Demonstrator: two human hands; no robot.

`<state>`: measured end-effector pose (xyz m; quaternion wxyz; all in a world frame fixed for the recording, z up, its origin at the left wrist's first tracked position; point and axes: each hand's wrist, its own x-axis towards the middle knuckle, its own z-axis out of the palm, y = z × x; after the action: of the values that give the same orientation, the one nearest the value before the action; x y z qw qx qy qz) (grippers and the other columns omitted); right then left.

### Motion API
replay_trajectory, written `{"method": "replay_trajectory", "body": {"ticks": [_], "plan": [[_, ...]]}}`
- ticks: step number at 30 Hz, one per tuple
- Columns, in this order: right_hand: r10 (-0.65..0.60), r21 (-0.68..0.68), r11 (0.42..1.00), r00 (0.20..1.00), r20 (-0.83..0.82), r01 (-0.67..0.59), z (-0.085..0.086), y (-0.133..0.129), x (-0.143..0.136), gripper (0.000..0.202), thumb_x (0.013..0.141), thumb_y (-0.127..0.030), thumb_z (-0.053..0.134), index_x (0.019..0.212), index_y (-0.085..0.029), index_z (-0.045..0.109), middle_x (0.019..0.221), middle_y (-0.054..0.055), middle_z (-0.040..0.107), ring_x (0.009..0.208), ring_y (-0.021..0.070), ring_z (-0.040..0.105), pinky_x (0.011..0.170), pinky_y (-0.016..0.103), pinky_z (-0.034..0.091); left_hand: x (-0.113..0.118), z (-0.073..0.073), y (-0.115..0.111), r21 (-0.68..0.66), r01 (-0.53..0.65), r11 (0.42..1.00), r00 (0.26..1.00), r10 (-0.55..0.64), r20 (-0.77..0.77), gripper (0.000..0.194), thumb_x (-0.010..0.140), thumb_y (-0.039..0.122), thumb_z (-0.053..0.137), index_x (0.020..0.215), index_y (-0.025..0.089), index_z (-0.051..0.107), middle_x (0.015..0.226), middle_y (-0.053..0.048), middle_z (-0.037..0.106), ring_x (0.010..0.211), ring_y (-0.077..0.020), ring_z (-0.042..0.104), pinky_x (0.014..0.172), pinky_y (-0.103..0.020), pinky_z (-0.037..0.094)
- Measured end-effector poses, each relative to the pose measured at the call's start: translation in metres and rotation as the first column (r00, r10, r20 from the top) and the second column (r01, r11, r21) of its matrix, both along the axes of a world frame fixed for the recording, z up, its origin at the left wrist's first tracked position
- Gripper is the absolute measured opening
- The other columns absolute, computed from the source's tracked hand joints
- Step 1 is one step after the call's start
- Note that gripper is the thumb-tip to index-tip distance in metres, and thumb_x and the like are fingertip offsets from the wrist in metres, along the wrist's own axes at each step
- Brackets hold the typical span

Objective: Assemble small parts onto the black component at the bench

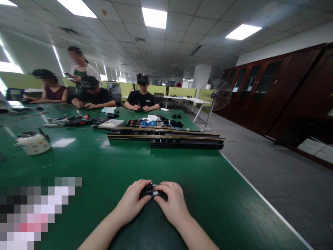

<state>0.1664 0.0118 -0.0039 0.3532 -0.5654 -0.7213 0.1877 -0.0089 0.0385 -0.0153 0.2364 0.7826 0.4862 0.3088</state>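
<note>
Low in the view, my left hand (133, 199) and my right hand (173, 200) meet over the green tabletop (104, 173). Between them is a small black part (153, 192) with shiny, metallic-looking bits and a pale patch. The thumb and fingers of my left hand close on its left side. My right hand grips the right side in the same way, fingertips along the top edge and thumb below. My fingers hide much of the part, so its exact kind does not show.
Beyond my hands lie long black rails (187, 141) with thin brass-coloured rods (135, 139). A floral mug (35, 146) stands at left. Tools (75, 121) and a box of parts (156, 122) are farther back. Several people are across the table; a fan (214, 95) stands right.
</note>
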Motion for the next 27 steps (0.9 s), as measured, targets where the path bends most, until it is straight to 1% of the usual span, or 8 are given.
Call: {"method": "replay_trajectory", "body": {"ticks": [9, 16, 27], "plan": [[-0.008, -0.037, 0.999, 0.999, -0.042, 0.007, 0.0009, 0.0014, -0.0003, 0.034, 0.064, -0.015, 0.062, 0.096, -0.028, 0.061, 0.100, -0.001, 0.065, 0.099, 0.0204, 0.054, 0.094, 0.039, 0.031, -0.0002, -0.0033, 0.0010, 0.002, 0.007, 1.000, 1.000, -0.007, -0.006, 0.036, 0.074, 0.022, 0.055, 0.110, 0.022, 0.055, 0.107, -0.007, 0.061, 0.100, -0.0227, 0.055, 0.089, -0.039, 0.042], [-0.018, -0.051, 0.999, 1.000, -0.015, 0.017, -0.0002, 0.0019, -0.0001, 0.032, 0.065, -0.017, 0.060, 0.096, -0.027, 0.061, 0.100, 0.000, 0.064, 0.100, 0.0205, 0.054, 0.095, 0.038, 0.032, -0.0004, -0.0034, 0.0014, -0.006, 0.018, 1.000, 1.000, -0.019, -0.019, 0.036, 0.075, 0.022, 0.054, 0.111, 0.021, 0.054, 0.107, -0.007, 0.060, 0.100, -0.0225, 0.054, 0.090, -0.040, 0.042], [-0.022, -0.049, 0.999, 1.000, -0.009, 0.021, 0.0000, 0.0016, 0.0002, 0.033, 0.066, -0.017, 0.058, 0.097, -0.027, 0.060, 0.100, 0.000, 0.064, 0.100, 0.0209, 0.054, 0.095, 0.039, 0.031, 0.0004, -0.0025, 0.0008, 0.006, 0.002, 1.000, 1.000, -0.002, -0.024, 0.036, 0.075, 0.022, 0.054, 0.112, 0.022, 0.054, 0.108, -0.007, 0.061, 0.101, -0.0223, 0.054, 0.090, -0.040, 0.042]]}}
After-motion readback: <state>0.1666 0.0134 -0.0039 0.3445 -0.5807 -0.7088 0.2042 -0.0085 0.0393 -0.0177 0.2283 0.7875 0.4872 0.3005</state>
